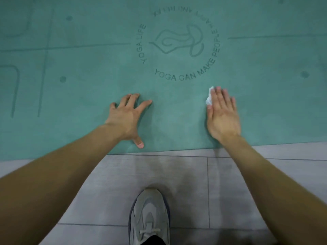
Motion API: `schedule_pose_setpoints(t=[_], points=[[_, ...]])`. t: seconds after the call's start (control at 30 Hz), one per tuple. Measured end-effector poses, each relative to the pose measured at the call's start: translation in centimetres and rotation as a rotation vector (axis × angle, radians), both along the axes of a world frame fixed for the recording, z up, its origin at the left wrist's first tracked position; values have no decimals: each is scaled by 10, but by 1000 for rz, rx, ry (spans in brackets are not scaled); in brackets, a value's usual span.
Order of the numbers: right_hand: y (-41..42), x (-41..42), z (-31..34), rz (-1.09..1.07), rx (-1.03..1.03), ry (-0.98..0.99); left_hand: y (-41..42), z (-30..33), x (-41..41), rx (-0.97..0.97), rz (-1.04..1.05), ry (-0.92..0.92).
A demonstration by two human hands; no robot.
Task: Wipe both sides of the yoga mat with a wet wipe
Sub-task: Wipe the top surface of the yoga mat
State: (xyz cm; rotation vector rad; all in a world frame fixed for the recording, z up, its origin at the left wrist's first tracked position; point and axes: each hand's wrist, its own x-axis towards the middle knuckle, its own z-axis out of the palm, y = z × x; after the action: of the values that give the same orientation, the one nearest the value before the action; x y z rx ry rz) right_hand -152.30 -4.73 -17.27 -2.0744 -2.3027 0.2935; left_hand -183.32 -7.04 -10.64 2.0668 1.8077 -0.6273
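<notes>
The teal yoga mat (88,71) lay flat, printed side up, its round logo upside-down to me. The wet wipe (209,97), white and crumpled, sat on the mat just below that logo, near the mat's close edge.

Left hand (127,116) splayed flat on teal yoga mat (88,89); right hand (222,114) flat, pressing white wet wipe (209,96). Grey sneaker (149,216) on tile floor (230,191).
</notes>
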Motion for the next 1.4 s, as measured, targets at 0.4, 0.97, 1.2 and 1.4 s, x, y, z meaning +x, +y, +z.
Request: schedule_pose_setpoints(t=[0.4,0.97,1.2,1.4], points=[[-74,17,1,-58,22,33,7,2,19,-46,76,45],[-101,-17,4,-254,63,80,-2,-4,17,-50,60,-17],[-100,-37,-7,403,9,73,-19,-7,39,-34,15,-64],[-53,97,2,-429,-21,4,-21,-11,63,122,-282,-230]])
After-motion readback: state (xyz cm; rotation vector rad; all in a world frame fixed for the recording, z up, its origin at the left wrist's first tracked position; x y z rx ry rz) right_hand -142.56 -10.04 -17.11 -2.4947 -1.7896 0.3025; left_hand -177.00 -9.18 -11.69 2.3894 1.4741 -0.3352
